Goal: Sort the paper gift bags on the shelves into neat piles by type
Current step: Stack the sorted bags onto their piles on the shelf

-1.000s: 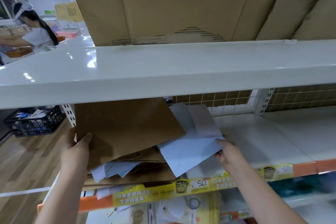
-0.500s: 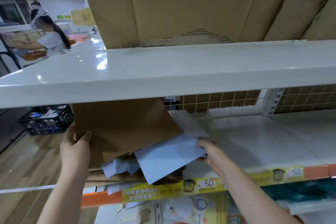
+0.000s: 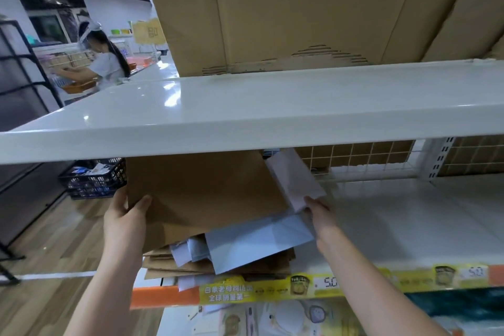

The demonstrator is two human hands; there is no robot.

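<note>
A large flat brown paper bag (image 3: 207, 191) is tilted up off a loose pile on the lower shelf (image 3: 409, 221). My left hand (image 3: 122, 224) grips its left edge, thumb on top. My right hand (image 3: 324, 218) pinches the lower corner of a pale pinkish-white bag (image 3: 294, 177) that sticks out from behind the brown bag's right side. Below them a light blue-grey bag (image 3: 256, 240) lies askew on several flat brown bags (image 3: 169, 264), with small white folded bags (image 3: 188, 251) tucked between. The backs of the bags are hidden under the upper shelf.
The white upper shelf (image 3: 245, 109) juts out overhead and carries big cardboard boxes (image 3: 272, 8). A wire grid (image 3: 354, 155) backs the lower shelf. A black basket (image 3: 95, 177) stands on the wooden floor to the left. Another person (image 3: 103, 63) works further back.
My right hand carried the blue-grey bag left onto the pile, let it go there, and now pinches the pale bag. My left hand still holds the brown bag up.
</note>
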